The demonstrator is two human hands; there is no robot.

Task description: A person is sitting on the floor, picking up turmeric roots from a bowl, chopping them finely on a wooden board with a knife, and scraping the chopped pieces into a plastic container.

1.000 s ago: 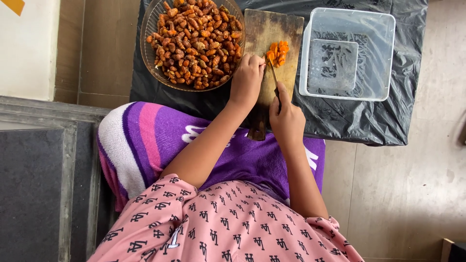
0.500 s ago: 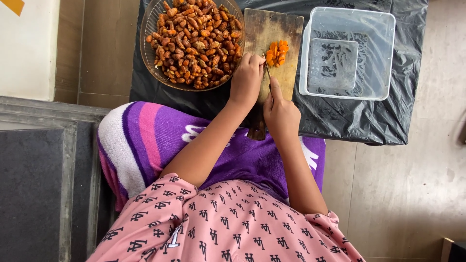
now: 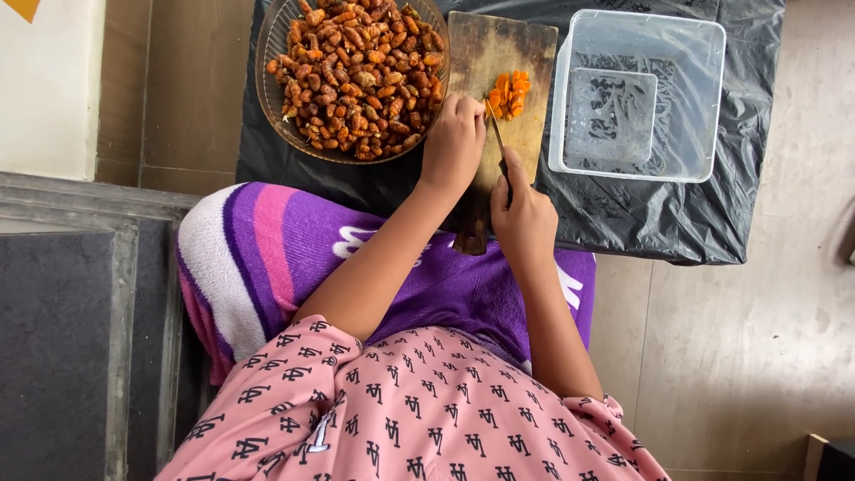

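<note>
Your right hand (image 3: 524, 214) had slid back, fingers clamped on the knife (image 3: 498, 147). Your left hand (image 3: 452, 147), fingers curled together, pinned the orange root at the slices (image 3: 508, 93) on the cutting board (image 3: 499, 53). Cutting looked mid-stroke; the bowl (image 3: 276, 107) sat just beside.

Soft, even daylight fills the head view, bright enough that colours read cleanly and no hard shadows fall; only a faint shade sits under the left hand (image 3: 452, 142) and right hand (image 3: 524, 214) on the wooden cutting board (image 3: 517, 44). Just right of the right hand, the clear plastic container (image 3: 704, 98) and the crinkled black plastic sheet (image 3: 659, 214) beneath it catch pale glare, while the tiled floor (image 3: 748, 356) beyond looks washed and flat. Focus is sharp throughout, with no motion blur on either hand and little bending at the edges
</note>
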